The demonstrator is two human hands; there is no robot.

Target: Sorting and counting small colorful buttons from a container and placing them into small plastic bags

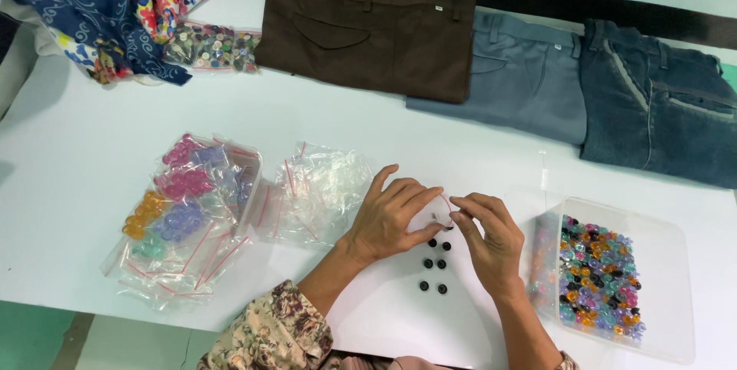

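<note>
My left hand (390, 216) and my right hand (485, 236) meet over the white table (92, 186), both pinching a small clear zip bag (431, 215) with a red strip. A black button sits at its mouth between my fingertips. Several small black buttons (434, 265) lie loose on the table just below my hands. A clear plastic tub (652, 262) of mixed coloured buttons stands right of my right hand.
A heap of empty clear zip bags (318, 189) lies left of my left hand. Filled bags of sorted coloured buttons (184, 201) lie further left. Folded brown trousers (368, 32), grey-blue trousers (530, 78) and dark jeans (660, 109) line the far side; patterned cloth (100, 9) is far left.
</note>
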